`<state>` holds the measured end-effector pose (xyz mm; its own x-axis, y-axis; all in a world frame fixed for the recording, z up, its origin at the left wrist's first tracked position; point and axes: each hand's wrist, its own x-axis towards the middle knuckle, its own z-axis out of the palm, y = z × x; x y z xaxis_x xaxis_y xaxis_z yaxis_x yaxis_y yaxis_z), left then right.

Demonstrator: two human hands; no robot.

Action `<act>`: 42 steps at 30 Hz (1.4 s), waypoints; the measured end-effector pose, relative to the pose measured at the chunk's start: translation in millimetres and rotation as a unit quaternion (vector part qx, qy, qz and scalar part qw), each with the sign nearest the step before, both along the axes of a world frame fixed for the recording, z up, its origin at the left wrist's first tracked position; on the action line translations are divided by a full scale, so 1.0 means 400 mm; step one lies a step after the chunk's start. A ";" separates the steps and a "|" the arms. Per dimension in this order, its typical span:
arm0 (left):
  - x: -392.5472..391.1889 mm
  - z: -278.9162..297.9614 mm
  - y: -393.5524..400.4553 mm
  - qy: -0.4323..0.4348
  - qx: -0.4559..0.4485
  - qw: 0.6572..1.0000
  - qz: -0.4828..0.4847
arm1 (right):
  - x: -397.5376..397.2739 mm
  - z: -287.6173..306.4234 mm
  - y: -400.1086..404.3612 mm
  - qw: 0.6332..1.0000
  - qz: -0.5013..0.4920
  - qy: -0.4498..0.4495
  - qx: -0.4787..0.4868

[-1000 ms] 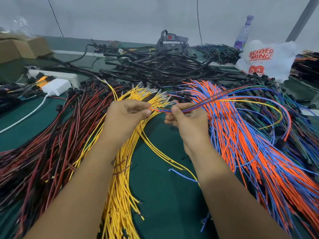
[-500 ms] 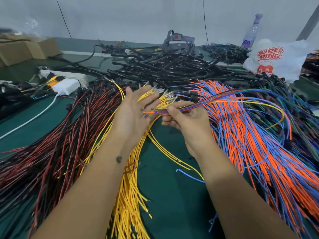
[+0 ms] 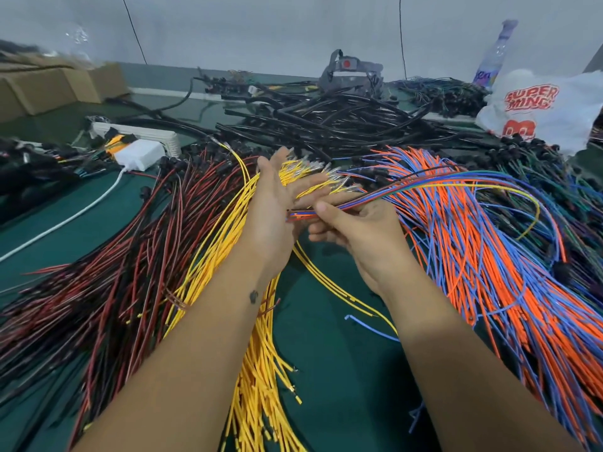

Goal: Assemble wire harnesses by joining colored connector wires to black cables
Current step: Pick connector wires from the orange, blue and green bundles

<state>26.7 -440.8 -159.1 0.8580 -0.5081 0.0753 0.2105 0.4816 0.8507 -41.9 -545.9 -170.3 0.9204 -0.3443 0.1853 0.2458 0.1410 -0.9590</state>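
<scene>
Several colored wires [image 3: 408,194] pinched in my right hand [image 3: 355,230], tips kept level for evening up. Left hand [image 3: 277,203] spread flat, palm against wire tips as stop. Yellow pile [image 3: 228,243] beneath, black cables [image 3: 326,125] beyond, unreached.

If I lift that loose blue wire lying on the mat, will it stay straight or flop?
The blue wire is thin and already lies in a bend, so it will probably droop. It looks light. The mixed wires in the right hand sag similarly.
</scene>
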 end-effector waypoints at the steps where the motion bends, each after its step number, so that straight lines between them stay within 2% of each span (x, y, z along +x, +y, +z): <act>1: 0.000 -0.001 -0.001 -0.005 0.002 1.000 -0.003 | 0.000 0.001 0.000 1.000 -0.007 -0.003 0.001; 8: 0.006 -0.007 0.015 -0.057 0.100 0.993 -0.020 | 0.000 0.007 -0.019 0.994 -0.106 -0.028 0.021; 14: 0.012 -0.017 0.022 -0.066 0.129 0.987 0.069 | 0.000 0.004 -0.026 0.992 -0.121 -0.025 0.001; 19: 0.008 -0.020 0.024 -0.203 0.200 0.952 0.111 | -0.003 -0.002 -0.035 0.996 -0.089 0.005 -0.004; 22: 0.004 -0.016 0.025 -0.221 0.193 0.952 0.085 | -0.004 -0.001 -0.040 0.995 -0.094 0.008 0.012; 26: 0.003 -0.013 0.026 -0.269 0.228 0.934 0.060 | -0.006 -0.001 -0.040 0.996 -0.089 -0.003 0.026; 34: 0.009 -0.006 0.044 -0.213 0.165 0.963 0.027 | -0.004 0.000 -0.035 0.997 -0.069 -0.019 0.022; 38: 0.021 -0.005 0.038 -0.088 0.055 0.984 0.147 | -0.003 0.002 -0.036 0.995 -0.080 -0.037 0.040; 40: 0.029 -0.005 0.040 -0.072 0.048 0.979 0.185 | -0.002 0.001 -0.039 0.994 -0.092 -0.039 0.042; 42: 0.027 -0.009 0.038 -0.095 0.088 0.972 0.196 | 0.000 -0.001 -0.039 0.994 -0.095 -0.041 0.042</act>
<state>37.7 -425.7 -162.6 0.9675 -0.1645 0.1919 -0.1278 0.3365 0.9330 -41.9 -561.5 -170.6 0.8201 -0.5282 0.2200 0.3529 0.1641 -0.9212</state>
